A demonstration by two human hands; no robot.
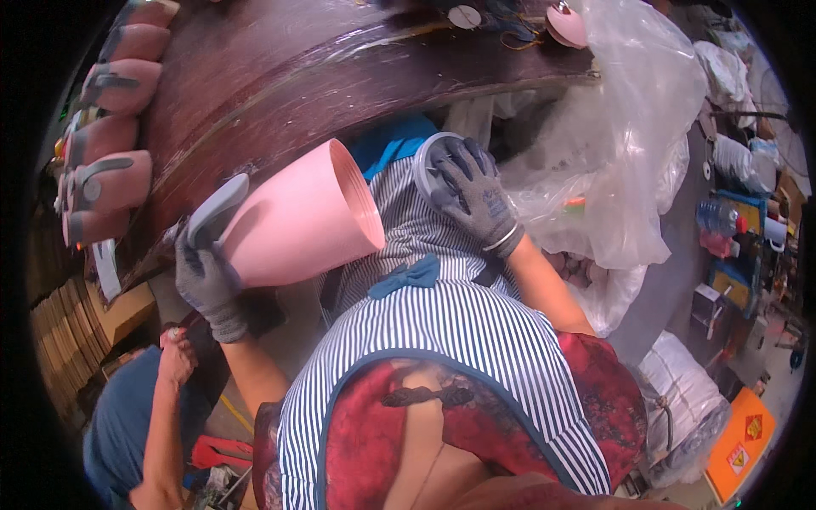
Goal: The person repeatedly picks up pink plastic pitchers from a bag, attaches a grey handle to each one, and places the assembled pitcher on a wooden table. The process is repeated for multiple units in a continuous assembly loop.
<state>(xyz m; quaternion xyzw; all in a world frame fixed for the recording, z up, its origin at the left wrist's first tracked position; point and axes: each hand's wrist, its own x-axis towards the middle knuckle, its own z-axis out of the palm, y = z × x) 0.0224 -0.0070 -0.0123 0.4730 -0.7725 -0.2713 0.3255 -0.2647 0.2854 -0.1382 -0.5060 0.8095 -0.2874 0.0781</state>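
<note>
My left hand point(202, 276), in a grey work glove, is closed around the grey handle point(217, 208) of a pink plastic jug point(285, 223). The jug lies tilted, its open mouth facing right toward my lap. In my right hand point(476, 191), also gloved, is a round grey lid point(422, 174). It is held in front of my striped apron point(425, 306), apart from the jug's mouth. My fingers spread over its face and hide most of it.
A dark red-brown table point(255, 93) curves across the front. Several pink jugs point(115, 180) with grey handles line its left side. Clear plastic bags point(620, 144) hang at the right. A pink round piece point(567, 25) rests at the far edge. Another person's hand point(177, 353) is at lower left.
</note>
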